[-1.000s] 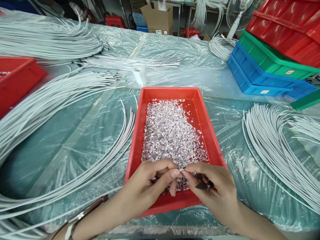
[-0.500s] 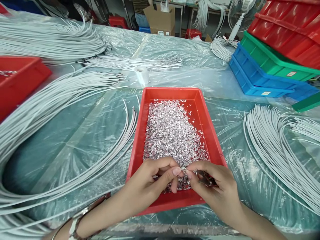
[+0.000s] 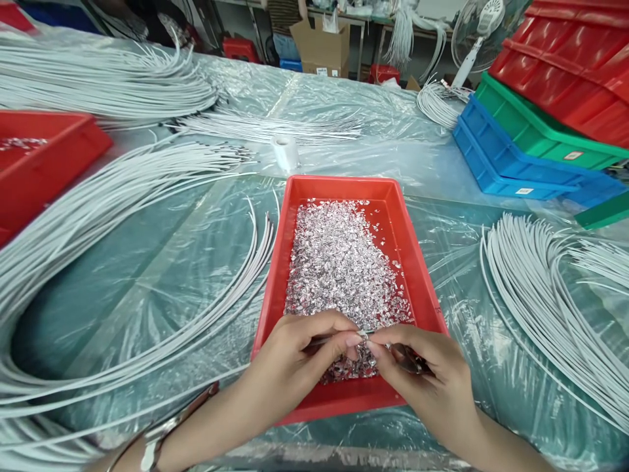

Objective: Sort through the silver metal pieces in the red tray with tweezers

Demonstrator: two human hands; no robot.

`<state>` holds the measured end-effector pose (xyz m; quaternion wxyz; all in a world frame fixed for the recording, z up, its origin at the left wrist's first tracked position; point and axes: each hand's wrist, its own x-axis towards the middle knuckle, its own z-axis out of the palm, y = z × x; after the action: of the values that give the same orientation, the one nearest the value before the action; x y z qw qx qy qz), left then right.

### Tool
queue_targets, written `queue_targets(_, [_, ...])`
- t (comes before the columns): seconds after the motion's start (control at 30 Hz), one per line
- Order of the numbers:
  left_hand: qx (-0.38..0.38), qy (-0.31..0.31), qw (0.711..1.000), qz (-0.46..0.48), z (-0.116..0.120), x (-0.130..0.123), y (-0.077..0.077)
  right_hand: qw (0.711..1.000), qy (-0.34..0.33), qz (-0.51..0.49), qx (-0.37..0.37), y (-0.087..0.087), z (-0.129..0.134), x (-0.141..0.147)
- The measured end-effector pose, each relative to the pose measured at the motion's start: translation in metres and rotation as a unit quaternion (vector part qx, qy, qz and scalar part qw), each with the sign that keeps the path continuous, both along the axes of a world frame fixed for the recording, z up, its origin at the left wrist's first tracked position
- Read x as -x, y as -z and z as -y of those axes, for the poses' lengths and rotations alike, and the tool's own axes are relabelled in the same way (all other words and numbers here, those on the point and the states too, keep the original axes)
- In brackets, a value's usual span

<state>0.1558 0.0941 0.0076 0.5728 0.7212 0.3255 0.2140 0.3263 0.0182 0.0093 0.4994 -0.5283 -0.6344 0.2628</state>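
Over the near end of a red tray (image 3: 422, 262), my two hands meet fingertip to fingertip. My left hand (image 3: 299, 357) is closed, its thumb and forefinger pinching a thin white cable (image 3: 230, 375) that runs in from the left along the forearm. The small pale cable tip (image 3: 362, 334) shows between the hands. My right hand (image 3: 432, 373) pinches at that tip with thumb and forefinger. A dark, shiny metal object (image 3: 413, 360) sits under its curled fingers, mostly hidden. Below, many silvery foil scraps (image 3: 339, 262) cover the tray floor.
Bundles of white cables lie left (image 3: 98, 196) and right (image 3: 535, 282). A white roll (image 3: 285, 154) stands behind the tray. Another red tray (image 3: 44, 170) is far left. Stacked bins (image 3: 545, 124) rise at back right, near a fan (image 3: 476, 46). Plastic film (image 3: 147, 295) covers the table.
The view has shifted slightly, so the surroundings sit a little lower and further right. My hands stay together over the tray, with the left fingers curled in a bit more.
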Motion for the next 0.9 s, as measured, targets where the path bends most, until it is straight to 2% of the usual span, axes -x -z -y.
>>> queue_targets(0.2, [-0.045,-0.026,0.999,0.007,0.002,-0.001,0.003,0.999,0.022,0.02,-0.018,0.0,0.0,0.001])
queue_targets(0.43, [-0.022,-0.079,0.996,0.019,-0.001,0.002,0.005,0.999,0.016,0.029,0.003,-0.002,0.006,0.001])
queue_targets(0.57, [0.02,-0.061,0.997,0.034,-0.003,0.002,0.006,0.989,0.14,0.021,0.052,-0.001,0.004,-0.014])
queue_targets(0.67, [0.04,-0.045,0.996,0.063,-0.004,0.0,0.003,0.973,0.217,0.056,0.061,0.002,-0.005,-0.027])
queue_targets(0.83, [0.031,-0.018,0.995,0.089,0.004,0.005,-0.008,0.975,0.202,0.082,0.043,0.011,-0.011,-0.041])
queue_targets(0.9, [0.034,0.045,0.995,0.086,0.017,0.015,-0.004,0.971,0.228,0.073,0.029,0.016,-0.009,-0.047])
